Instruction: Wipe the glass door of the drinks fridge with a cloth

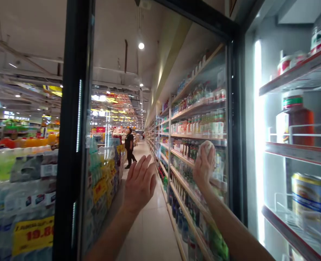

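My left hand [140, 183] is open, its fingers stretched out flat against the inside of the open glass cooler door [160, 119]. My right hand [204, 163] presses a crumpled white cloth [206, 146] against the same glass, further right near the door's black frame [235, 127]. Through the glass I see a supermarket aisle and shelves of bottles.
The open cooler [293, 152] on the right holds cans and bottles on lit wire shelves. Stacked packs of water bottles [21, 188] with a yellow price tag stand on the left. A person in black [129, 146] stands far down the aisle.
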Action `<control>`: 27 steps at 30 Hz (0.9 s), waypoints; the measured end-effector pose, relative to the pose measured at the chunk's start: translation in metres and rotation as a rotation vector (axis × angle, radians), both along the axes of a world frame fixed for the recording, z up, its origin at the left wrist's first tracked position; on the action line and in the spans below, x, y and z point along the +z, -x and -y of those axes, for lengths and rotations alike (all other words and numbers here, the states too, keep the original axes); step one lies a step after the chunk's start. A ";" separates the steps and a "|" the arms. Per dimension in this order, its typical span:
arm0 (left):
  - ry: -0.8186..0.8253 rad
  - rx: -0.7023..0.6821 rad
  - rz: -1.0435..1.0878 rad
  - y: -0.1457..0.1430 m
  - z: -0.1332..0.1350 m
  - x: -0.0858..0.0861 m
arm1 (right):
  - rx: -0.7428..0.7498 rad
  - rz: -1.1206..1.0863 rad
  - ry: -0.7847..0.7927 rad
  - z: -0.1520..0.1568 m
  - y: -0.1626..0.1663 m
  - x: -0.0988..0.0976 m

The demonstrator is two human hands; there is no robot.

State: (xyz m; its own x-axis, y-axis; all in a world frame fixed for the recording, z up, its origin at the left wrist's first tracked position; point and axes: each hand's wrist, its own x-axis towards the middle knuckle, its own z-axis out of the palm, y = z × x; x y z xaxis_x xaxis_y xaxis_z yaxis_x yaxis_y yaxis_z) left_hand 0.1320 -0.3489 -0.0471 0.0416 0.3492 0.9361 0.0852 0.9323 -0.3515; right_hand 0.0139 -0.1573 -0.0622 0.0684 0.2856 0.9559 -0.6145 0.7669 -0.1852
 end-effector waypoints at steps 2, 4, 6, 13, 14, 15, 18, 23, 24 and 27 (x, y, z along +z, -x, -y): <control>-0.001 0.000 -0.001 0.000 0.000 0.000 | 0.031 -0.012 -0.206 0.007 -0.007 -0.003; -0.001 0.002 0.000 -0.001 0.000 0.000 | 0.063 -0.069 -0.518 0.012 -0.012 -0.008; -0.002 0.003 -0.001 -0.001 -0.001 0.001 | 0.059 -0.080 -0.545 0.011 -0.012 -0.010; -0.016 0.004 0.001 -0.001 -0.002 0.000 | 0.054 0.004 -0.317 0.012 -0.011 -0.005; -0.018 0.000 0.006 -0.001 -0.001 0.000 | 0.064 -0.019 -0.451 0.012 -0.012 -0.007; -0.020 -0.003 0.010 -0.001 -0.001 0.000 | 0.065 -0.038 -0.526 0.012 -0.013 -0.008; -0.014 0.001 0.016 -0.002 -0.001 0.000 | 0.018 -0.025 -0.283 0.006 -0.008 -0.007; -0.011 0.012 0.011 -0.002 -0.002 0.000 | 0.024 -0.026 -0.325 0.014 -0.015 -0.014; -0.011 0.012 0.010 -0.002 -0.002 0.000 | 0.040 -0.049 -0.479 0.016 -0.018 -0.018; -0.009 0.013 0.009 -0.001 -0.002 -0.001 | 0.036 -0.060 -0.543 0.016 -0.018 -0.022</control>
